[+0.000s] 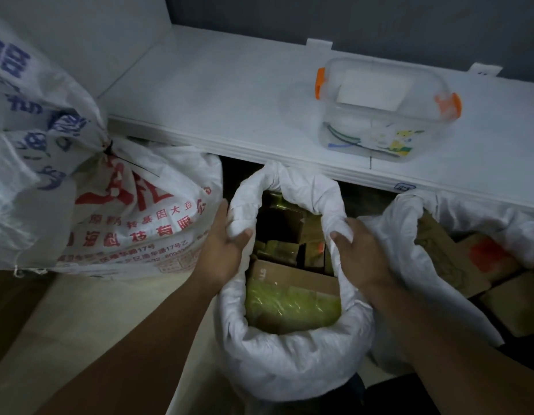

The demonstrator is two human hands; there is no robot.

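An open white woven sack (pixel 292 360) with a rolled-down rim stands on the floor in the middle of the head view. Inside it lie brown cardboard boxes (pixel 286 275) and green packets (pixel 289 304). My left hand (pixel 222 250) grips the sack's rolled rim on its left side, thumb inside the opening. On the right side, my right hand (pixel 361 253) grips the rim the same way. Both forearms reach in from the bottom of the frame.
A tied white sack with red print (pixel 134 217) lies at the left, another with blue print (pixel 29 121) above it. A second open sack with boxes (pixel 457 259) stands at the right. Behind is a white chest lid (pixel 230 97) bearing a clear container with orange clips (pixel 385 106).
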